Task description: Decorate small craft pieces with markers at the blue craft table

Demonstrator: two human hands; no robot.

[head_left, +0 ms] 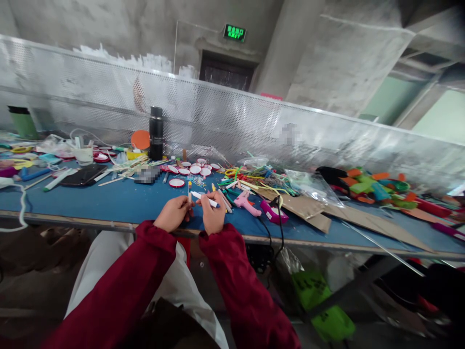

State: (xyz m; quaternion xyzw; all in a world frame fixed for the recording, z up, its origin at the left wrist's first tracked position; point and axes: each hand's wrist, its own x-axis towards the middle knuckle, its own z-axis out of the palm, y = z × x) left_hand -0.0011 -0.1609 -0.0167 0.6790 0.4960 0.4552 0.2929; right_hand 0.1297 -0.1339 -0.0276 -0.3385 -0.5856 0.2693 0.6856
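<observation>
Between the fingers of my left hand (173, 213) a small wooden craft stick (189, 192) stands upright, its top end yellow-orange. My right hand (213, 214) grips a white marker (205, 198) with a blue end, its tip pointing left toward the stick. Both hands are close together above the front of the blue table (123, 202). Just right of my right hand lies a pink glue gun (247, 203), beside a purple tape-like roll (274, 212). A round white disc with a red rim (177, 183) lies behind my left hand.
A black bottle (156, 133) stands at the back, near more red-rimmed discs (195, 169). Coloured pipe cleaners (269, 178) and cardboard pieces (301, 209) lie to the right. A dark phone-like slab (83, 175) and loose sticks lie left. A perforated metal screen (225, 114) borders the table's far side.
</observation>
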